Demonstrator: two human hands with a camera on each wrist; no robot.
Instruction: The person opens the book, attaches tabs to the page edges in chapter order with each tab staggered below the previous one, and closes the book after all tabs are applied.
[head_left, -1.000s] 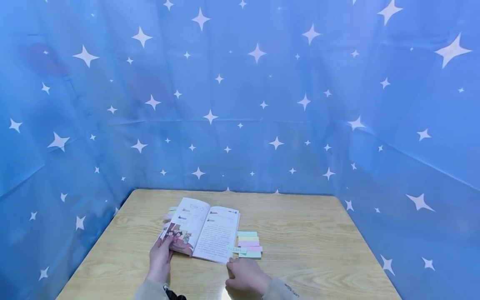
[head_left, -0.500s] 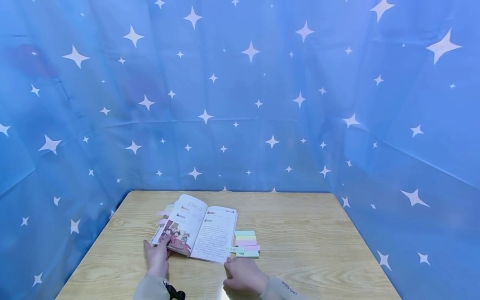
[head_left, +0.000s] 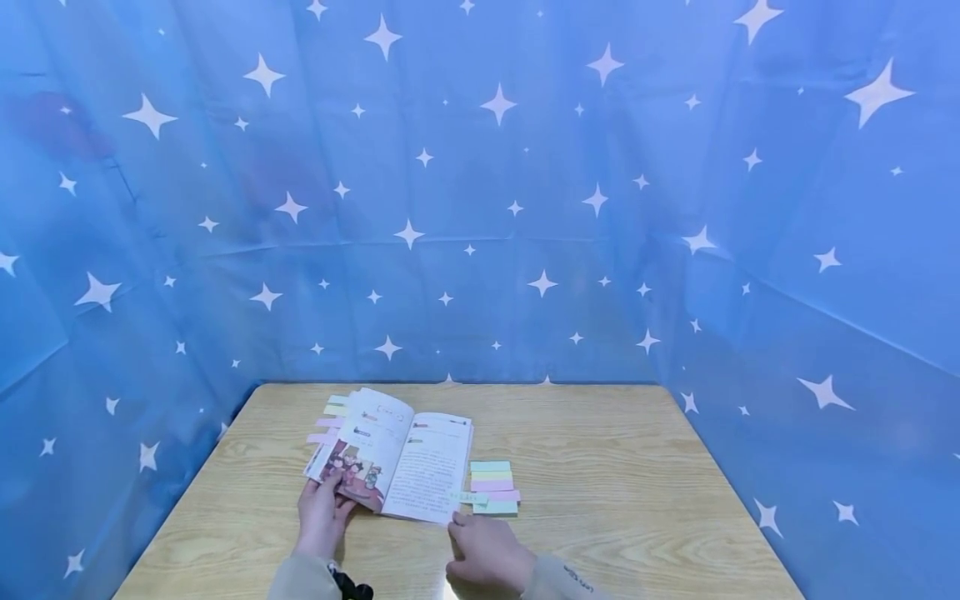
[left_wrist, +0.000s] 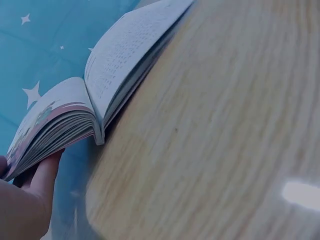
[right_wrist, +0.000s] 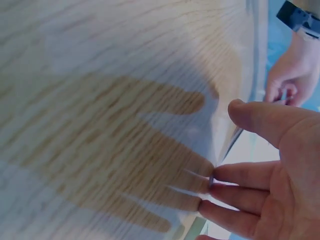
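An open book (head_left: 431,471) with printed pages lies on the table, a coloured picture at the foot of its left page. My left hand (head_left: 321,518) grips the lower left of that page block, thumb on the picture and fingers underneath. In the left wrist view, the left half of the book (left_wrist: 65,100) is raised over the left hand (left_wrist: 25,210). At the book's lower right corner is my right hand (head_left: 491,550); in the right wrist view its fingers (right_wrist: 240,197) reach out straight to the book's edge, thumb apart. Coloured tabs (head_left: 326,423) stick out at the left edge.
Stacked strips of green, yellow and pink sticky notes (head_left: 492,482) lie right of the book. One written green strip (head_left: 468,498) overlaps the right page's edge. The wooden table (head_left: 600,467) meets a blue starry curtain (head_left: 480,292) behind and at both sides.
My left hand has shifted its grip at the book's left edge, and more of the coloured tabs now show there. The right hand keeps its place. The head view has turned slightly.
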